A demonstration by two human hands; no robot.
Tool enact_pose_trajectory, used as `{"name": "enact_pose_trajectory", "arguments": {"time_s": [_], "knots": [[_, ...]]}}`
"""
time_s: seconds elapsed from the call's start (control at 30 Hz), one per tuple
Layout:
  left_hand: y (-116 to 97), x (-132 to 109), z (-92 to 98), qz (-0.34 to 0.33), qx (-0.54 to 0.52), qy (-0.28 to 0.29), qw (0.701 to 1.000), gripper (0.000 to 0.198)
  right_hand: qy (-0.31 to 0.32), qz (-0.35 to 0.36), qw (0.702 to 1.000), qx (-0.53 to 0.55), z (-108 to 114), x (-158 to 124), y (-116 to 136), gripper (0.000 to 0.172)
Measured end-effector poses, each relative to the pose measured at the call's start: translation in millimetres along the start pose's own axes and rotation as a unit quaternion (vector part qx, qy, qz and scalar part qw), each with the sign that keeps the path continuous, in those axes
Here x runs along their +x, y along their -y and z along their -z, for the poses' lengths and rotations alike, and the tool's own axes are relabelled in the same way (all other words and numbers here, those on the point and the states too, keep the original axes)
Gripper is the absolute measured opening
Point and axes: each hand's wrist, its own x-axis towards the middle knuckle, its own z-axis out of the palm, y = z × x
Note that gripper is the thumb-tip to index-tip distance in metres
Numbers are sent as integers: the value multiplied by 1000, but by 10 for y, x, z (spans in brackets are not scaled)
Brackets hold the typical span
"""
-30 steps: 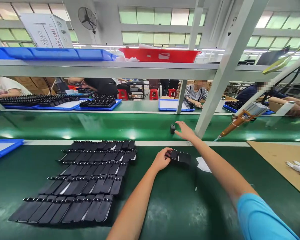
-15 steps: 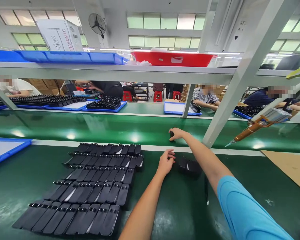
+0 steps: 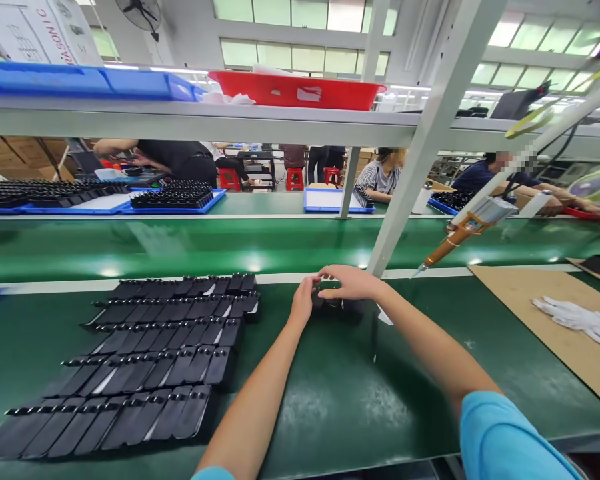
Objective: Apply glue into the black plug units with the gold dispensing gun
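Note:
My left hand (image 3: 303, 301) is at the left end of a small group of black parts (image 3: 340, 310) near the back edge of the green table. Its fingertips meet those of my right hand (image 3: 347, 281), which arches over the same group. What either hand grips, if anything, is hidden behind the fingers. To the left, several rows of black parts (image 3: 150, 360) lie side by side on the green table (image 3: 330, 413). A thin dark object (image 3: 375, 340) lies below my right wrist.
An orange-brown tool (image 3: 447, 247) hangs on the right by a slanted post (image 3: 430, 127). White gloves (image 3: 580, 320) rest on cardboard (image 3: 520, 300). Overhead, a shelf (image 3: 155, 123) holds a red tray (image 3: 300, 90) and blue trays (image 3: 80, 80). People sit across the green belt (image 3: 205, 247).
The camera view has turned right. My right hand has come back from over the belt to the black group, beside my left hand. The gloves have come into view.

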Motion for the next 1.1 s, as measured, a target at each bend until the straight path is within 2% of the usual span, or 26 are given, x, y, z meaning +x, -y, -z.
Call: {"name": "enact_pose_trajectory", "arguments": {"time_s": [0.07,0.17,0.23,0.33,0.43,0.73,0.83,0.93,1.03,1.1], "knots": [[-15,-20,-51,-2,3,22,1000,50,-52,-12,997,52,-25,-254,-131,63],[-31,-35,-90,-1,12,49,999,52,-62,-25,993,101,-207,-553,-310,73],[-44,-47,-94,3,21,66,998,53,-85,-35,988,125,-378,-652,-377,75],[-79,-74,-85,15,40,81,996,53,-131,-38,979,153,-608,-673,-397,66],[-122,-107,-81,27,62,88,994,51,-160,-37,972,168,-748,-648,-374,60],[-171,-165,-98,18,92,91,991,48,-181,-1,969,169,-876,-662,-392,55],[-243,-158,-14,-15,113,128,985,45,-185,8,969,166,-893,-652,-411,56],[-372,-176,77,-95,197,181,959,54,-192,15,966,172,-903,-648,-425,61],[-487,-222,101,-180,293,222,913,66,-194,33,965,176,-906,-646,-443,65],[-514,-255,75,-205,333,243,888,73,-191,48,964,179,-907,-644,-461,65]]}}
